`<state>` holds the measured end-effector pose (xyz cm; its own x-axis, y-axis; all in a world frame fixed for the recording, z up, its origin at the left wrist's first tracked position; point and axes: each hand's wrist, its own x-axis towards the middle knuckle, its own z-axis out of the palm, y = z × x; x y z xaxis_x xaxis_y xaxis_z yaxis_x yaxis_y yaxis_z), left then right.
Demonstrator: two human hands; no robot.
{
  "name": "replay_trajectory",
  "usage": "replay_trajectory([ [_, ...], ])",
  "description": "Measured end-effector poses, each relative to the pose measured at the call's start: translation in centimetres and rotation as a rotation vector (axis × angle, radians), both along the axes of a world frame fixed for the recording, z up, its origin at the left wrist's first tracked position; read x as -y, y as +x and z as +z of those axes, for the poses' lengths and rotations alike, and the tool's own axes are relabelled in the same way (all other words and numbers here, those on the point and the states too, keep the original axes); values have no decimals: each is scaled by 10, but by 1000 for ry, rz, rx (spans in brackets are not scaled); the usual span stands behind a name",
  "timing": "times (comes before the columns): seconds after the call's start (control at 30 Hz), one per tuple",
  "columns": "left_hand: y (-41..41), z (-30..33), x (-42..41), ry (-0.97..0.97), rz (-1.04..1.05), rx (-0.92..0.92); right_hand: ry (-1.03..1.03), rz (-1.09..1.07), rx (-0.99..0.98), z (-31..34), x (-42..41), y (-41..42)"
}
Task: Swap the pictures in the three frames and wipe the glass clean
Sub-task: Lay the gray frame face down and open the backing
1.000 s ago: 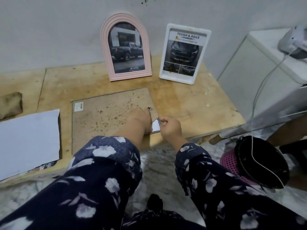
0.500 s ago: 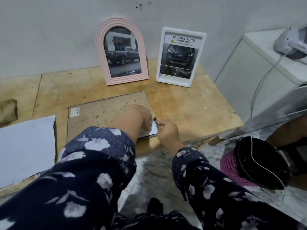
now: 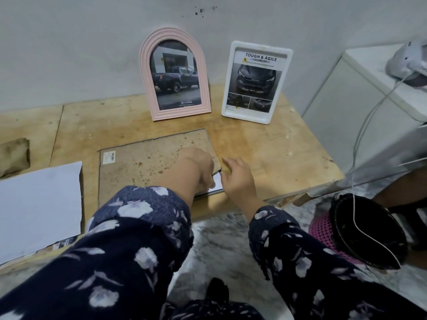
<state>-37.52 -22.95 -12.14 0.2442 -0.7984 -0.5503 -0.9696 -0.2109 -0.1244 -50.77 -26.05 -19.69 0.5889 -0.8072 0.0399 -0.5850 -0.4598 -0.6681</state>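
A large frame lies face down on the wooden table (image 3: 268, 148), its spotted brown backing board (image 3: 138, 162) up. My left hand (image 3: 198, 167) rests on the board's near right corner, fingers curled over its edge, where a strip of white picture (image 3: 217, 181) shows underneath. My right hand (image 3: 238, 179) hovers just right of that corner, fingers spread and holding nothing. A pink arched frame (image 3: 146, 88) and a white rectangular frame (image 3: 229, 88), both with truck pictures, stand against the wall behind.
A white sheet (image 3: 34, 209) lies over printed pictures at the table's left, with a brown cloth (image 3: 13, 155) beyond it. A white cabinet (image 3: 346, 100) with an iron (image 3: 409, 63) and its cable stands to the right. A pink basket (image 3: 322, 229) sits on the floor.
My right hand has let go of the small tab at the frame's right edge and opened. My left hand stays at the backing board's corner. The view has shifted a little.
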Motion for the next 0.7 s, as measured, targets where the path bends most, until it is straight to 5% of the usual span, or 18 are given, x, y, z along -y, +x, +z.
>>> replay_trajectory([
  [0.3,4,-7,-9,-91,13,48,-277,343,-433,22,22,22],
  [0.5,9,-30,-48,-273,95,-38,-408,333,-507,22,17,26],
  [0.7,25,-43,-111,-248,114,-9,-464,322,-522,16,17,28],
])
